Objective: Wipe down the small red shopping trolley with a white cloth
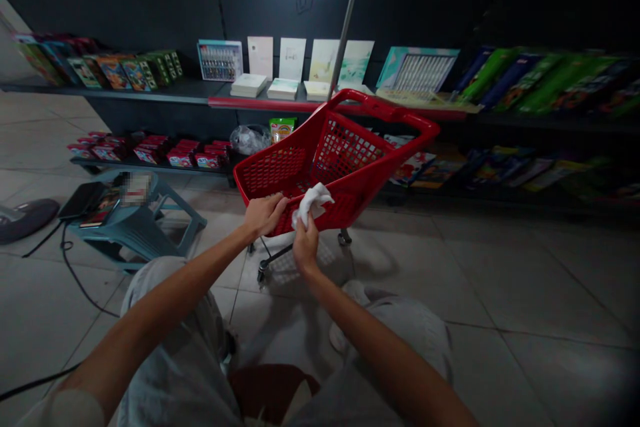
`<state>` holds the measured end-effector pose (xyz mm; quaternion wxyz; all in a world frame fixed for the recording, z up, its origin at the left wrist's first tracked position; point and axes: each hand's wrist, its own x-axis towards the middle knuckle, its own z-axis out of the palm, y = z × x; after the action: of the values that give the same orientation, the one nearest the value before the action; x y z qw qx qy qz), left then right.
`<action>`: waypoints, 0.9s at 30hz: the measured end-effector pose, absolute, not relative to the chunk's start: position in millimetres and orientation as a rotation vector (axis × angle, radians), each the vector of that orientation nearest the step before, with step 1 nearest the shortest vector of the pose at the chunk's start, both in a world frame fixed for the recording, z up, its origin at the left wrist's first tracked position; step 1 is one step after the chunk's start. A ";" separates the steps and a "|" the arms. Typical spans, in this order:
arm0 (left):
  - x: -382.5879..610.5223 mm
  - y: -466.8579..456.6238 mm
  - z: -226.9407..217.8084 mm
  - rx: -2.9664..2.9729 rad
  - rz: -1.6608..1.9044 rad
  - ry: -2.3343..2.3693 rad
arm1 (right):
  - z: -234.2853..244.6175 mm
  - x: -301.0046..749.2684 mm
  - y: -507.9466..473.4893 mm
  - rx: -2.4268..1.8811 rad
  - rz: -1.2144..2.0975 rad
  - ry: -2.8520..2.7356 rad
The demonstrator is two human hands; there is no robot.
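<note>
A red plastic shopping cart [350, 147] on small wheels stands on the tiled floor in front of me, tilted a little. My left hand [264, 213] is closed over the cart's near rim. My right hand [306, 241] is closed round a white crumpled cloth [313, 200], which it presses against the cart's near wall. My knees in light trousers fill the lower part of the view.
A teal plastic stool [145, 223] at the left carries a phone and a booklet, with a black cable trailing over the floor. Dark shelves [165, 90] behind the cart hold books, boxes and paint sets. A metal pole [345, 27] leans behind the cart.
</note>
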<state>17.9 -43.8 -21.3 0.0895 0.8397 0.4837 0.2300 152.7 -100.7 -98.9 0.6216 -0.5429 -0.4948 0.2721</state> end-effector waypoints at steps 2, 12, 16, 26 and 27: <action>18.3 -41.6 -22.4 2.490 0.689 1.455 | -93.6 134.2 -112.8 -1.228 0.790 -1.070; 12.7 -28.3 -25.5 2.503 0.703 1.490 | -70.5 157.4 -80.8 -0.963 1.260 -0.502; 11.7 -23.3 -26.9 2.494 0.753 1.496 | -60.7 224.4 -43.2 -0.925 1.133 -0.278; 5.1 -22.8 -26.7 2.483 0.820 1.505 | -49.6 343.0 4.9 -1.270 0.472 -0.290; 4.8 -21.8 -26.9 2.487 0.825 1.501 | -53.4 340.5 6.9 -1.312 0.500 -0.376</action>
<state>4.8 -21.8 -26.9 0.0609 0.8220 0.4963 0.2727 340.5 6.9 -53.4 0.7473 -0.5997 -0.1721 0.2286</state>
